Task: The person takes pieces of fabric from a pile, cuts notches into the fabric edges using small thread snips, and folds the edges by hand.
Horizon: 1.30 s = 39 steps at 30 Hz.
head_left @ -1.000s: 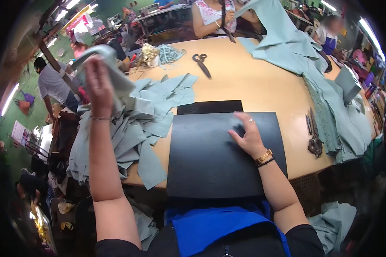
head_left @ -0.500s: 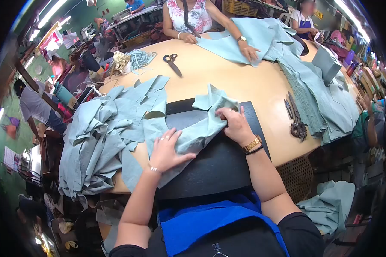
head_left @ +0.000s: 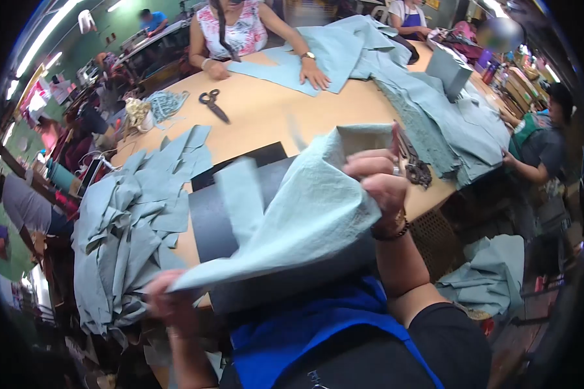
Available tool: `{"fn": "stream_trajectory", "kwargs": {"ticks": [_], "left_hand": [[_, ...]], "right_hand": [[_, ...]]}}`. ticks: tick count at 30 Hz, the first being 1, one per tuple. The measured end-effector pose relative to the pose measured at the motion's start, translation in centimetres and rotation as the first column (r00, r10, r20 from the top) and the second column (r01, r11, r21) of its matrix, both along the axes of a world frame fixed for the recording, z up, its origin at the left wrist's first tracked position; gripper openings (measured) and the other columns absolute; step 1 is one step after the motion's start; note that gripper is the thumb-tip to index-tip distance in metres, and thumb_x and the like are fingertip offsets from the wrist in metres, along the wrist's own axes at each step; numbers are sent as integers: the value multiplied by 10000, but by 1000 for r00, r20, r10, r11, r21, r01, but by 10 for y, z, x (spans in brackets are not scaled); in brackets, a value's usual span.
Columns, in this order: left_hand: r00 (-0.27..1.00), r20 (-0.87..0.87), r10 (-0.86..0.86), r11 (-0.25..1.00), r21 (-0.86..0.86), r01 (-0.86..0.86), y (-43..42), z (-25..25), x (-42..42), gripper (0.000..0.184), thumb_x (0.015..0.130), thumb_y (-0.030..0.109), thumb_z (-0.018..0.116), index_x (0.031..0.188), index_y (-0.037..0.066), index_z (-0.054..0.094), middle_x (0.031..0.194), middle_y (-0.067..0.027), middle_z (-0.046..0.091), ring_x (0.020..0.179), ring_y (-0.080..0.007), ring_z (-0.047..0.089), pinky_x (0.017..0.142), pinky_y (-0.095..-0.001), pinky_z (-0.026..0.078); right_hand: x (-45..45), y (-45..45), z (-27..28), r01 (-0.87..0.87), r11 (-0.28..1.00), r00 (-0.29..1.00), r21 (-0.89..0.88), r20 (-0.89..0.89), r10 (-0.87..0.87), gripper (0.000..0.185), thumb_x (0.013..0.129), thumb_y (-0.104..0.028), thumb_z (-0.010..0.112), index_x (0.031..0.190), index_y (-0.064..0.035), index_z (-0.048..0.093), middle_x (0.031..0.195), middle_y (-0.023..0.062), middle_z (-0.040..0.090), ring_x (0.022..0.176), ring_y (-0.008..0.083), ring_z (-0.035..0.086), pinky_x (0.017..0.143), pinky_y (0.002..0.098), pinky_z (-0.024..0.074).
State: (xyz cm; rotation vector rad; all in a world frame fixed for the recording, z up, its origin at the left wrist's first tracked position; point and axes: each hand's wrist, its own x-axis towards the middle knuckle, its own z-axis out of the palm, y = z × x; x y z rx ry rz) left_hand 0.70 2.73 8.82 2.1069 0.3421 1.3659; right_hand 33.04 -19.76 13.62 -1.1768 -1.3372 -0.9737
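A light green fabric piece (head_left: pixel 305 207) is stretched in the air between my two hands, over a black board (head_left: pixel 211 220) at the table's near edge. My left hand (head_left: pixel 169 292), blurred, is closed on the fabric's lower left corner. Higher up on the right, my right hand (head_left: pixel 383 181) grips the opposite end with bent fingers. A loose flap of the fabric hangs over the board. To the left lies a heap of light green pieces (head_left: pixel 123 227).
Dark scissors (head_left: pixel 215 106) lie on the wooden table (head_left: pixel 259 123); more scissors (head_left: pixel 414 159) are beyond my right hand. Across the table a person (head_left: pixel 233 32) rests a hand on fabric. Long green cloth (head_left: pixel 448 123) covers the right side. Another person (head_left: pixel 545 136) is at the right.
Both hands have closed on the fabric and lifted it off the board, spreading it apart. The view has shifted to the right. The person opposite keeps a hand flat on cloth.
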Motion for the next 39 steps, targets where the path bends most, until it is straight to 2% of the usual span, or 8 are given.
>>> {"fn": "stream_trajectory", "kwargs": {"ticks": [4,9,15,24,26,29,35,39], "left_hand": [[958,121,259,941,190,-278,83,70,17,204,955,198,663,992,14,583,930,-74,611,875,-164,588,795,-339,500],[842,-474,257,966,122,-227,133,48,112,568,982,374,585,1417,45,427,1299,-210,555,1192,-317,548,1010,-401,415],[631,-721,286,958,195,-212,35,-42,68,743,959,522,532,1507,62,329,1511,-230,375,1404,-382,346,1110,-511,290],[561,-827,31,992,-45,-121,-20,-28,32,512,934,448,603,1270,64,562,1191,-186,552,1178,-341,502,1014,-476,355],[771,-526,-359,777,-626,-66,-14,-40,35,596,979,436,555,1445,100,396,1398,-182,448,1258,-314,474,1066,-504,321],[914,239,-327,57,-961,272,-25,-40,45,817,1005,520,460,1585,137,31,1635,-145,120,1466,-288,263,1166,-569,173],[863,504,-45,-166,-855,491,-13,-52,85,768,982,521,497,1528,59,217,1567,-119,279,1435,-282,294,1170,-491,226],[869,491,-59,-163,-864,477,-1,-45,119,716,940,382,656,1468,30,324,1412,-87,477,1306,-254,453,1116,-411,338]], "right_hand": [[-2,-7,47,114,994,993,-5,-31,-114,212,865,-258,761,926,-145,593,724,-26,661,649,137,653,1038,518,440],[86,20,15,325,854,892,-406,-170,-420,267,894,-304,710,1005,-69,651,860,90,712,805,258,685,733,368,526],[175,-77,-132,418,-35,336,-908,190,-922,317,939,-306,576,1147,-76,643,1071,173,676,1078,389,601,934,466,481],[190,-102,-147,352,234,401,-906,-80,-913,327,903,-185,551,1179,-22,608,1087,275,635,1021,449,610,906,504,491],[204,-108,-153,353,218,414,-910,-57,-909,325,897,-175,547,1179,-28,613,1095,278,634,1013,451,616,909,504,489],[179,-86,-130,277,323,377,-905,-207,-903,352,887,-131,515,1203,-10,609,1039,261,664,1003,395,640,892,447,503],[108,-35,-120,-298,714,392,-633,-763,-513,376,911,-336,636,1096,-10,664,888,160,675,824,273,655,743,368,506],[37,-10,-91,100,432,728,-897,-230,-646,405,864,-402,725,957,-10,682,799,142,655,763,302,635,710,380,495]]}}
